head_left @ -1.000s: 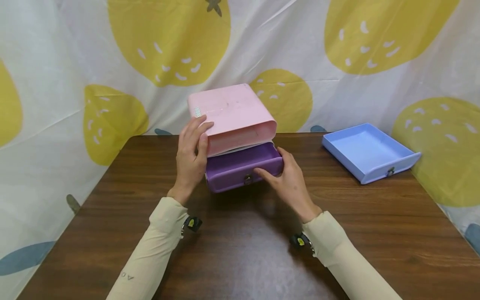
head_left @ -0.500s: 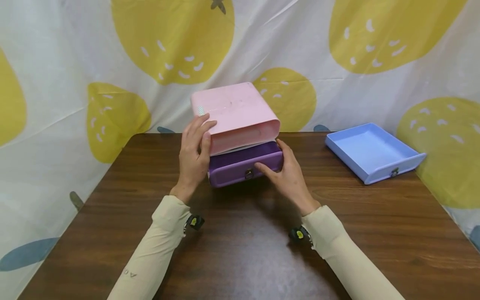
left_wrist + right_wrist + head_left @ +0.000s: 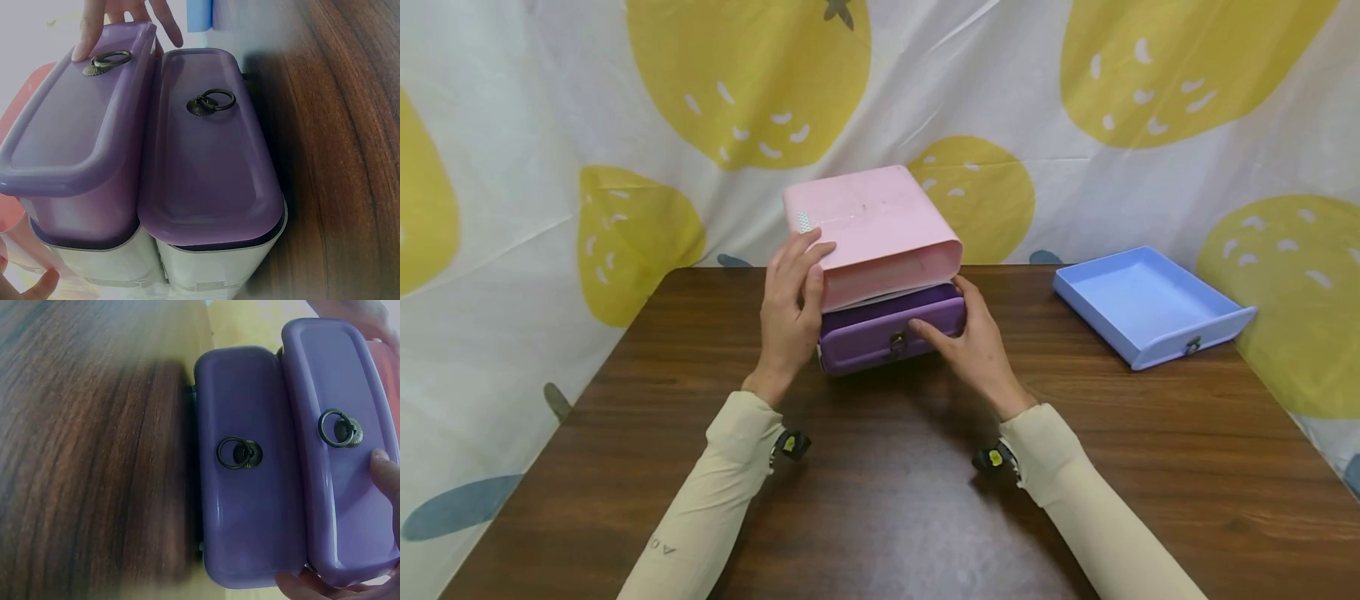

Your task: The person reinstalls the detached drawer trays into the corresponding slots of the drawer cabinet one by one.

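Note:
A small drawer cabinet stands at the table's middle, its pink top casing [image 3: 872, 217] open at the front without a drawer in it. Below it a purple drawer [image 3: 865, 340] with a ring pull sticks partly out. Another purple drawer [image 3: 209, 156] lies below that one in the wrist views, pushed further in. My left hand [image 3: 786, 312] rests against the pink casing's left side, fingers lying on its top edge. With the thumb on the upper purple drawer's front and the fingers round its right end, my right hand [image 3: 981, 350] grips it.
A light blue drawer [image 3: 1138, 296] with a ring pull lies on the right side of the brown wooden table [image 3: 887, 500]. Behind the table hangs a white curtain [image 3: 737, 217] printed with yellow fruit.
The upper purple drawer has slid a little further into the cabinet, with my right hand moving along on it. My left hand stays on the pink casing. The view has shifted slightly.

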A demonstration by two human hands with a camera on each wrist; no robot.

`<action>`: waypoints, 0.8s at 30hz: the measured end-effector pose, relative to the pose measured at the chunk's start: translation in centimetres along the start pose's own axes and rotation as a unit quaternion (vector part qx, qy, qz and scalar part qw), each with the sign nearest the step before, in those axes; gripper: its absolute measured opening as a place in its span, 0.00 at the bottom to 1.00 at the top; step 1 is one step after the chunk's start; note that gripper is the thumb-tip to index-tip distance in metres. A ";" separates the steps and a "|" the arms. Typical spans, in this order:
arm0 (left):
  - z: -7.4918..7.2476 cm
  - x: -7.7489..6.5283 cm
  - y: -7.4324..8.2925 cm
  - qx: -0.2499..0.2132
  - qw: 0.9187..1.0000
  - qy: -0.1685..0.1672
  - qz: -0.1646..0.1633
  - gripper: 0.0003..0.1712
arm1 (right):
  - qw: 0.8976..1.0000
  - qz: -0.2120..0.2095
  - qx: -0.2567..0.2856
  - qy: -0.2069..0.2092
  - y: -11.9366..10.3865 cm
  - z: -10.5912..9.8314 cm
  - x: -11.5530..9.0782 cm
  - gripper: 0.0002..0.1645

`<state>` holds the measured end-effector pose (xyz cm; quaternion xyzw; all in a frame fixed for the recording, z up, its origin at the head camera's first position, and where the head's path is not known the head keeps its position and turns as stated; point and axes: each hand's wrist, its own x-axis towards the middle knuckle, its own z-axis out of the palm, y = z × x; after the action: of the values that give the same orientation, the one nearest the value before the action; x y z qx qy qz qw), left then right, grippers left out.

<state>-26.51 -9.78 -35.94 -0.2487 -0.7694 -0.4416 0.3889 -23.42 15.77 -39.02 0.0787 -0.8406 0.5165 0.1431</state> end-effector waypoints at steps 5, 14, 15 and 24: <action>0.1 0.2 0.0 0.003 1.000 0.002 0.007 0.20 | 1.000 -0.017 -0.004 0.012 0.3 0.1 0.3 0.54; 0.2 0.1 0.1 0.003 1.000 0.001 0.008 0.20 | 1.000 -0.017 0.005 0.022 0.6 0.3 0.5 0.50; 0.3 0.1 0.1 0.004 1.000 0.000 0.007 0.20 | 1.000 -0.015 0.005 0.024 0.6 0.3 0.4 0.50; 0.2 -0.1 0.0 -0.003 1.000 0.003 0.004 0.20 | 0.999 -0.024 0.008 0.046 1.0 0.9 0.7 0.46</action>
<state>-26.52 -9.61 -36.04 -0.2517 -0.7657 -0.4432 0.3923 -24.51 15.41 -40.01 0.0764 -0.8270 0.5225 0.1932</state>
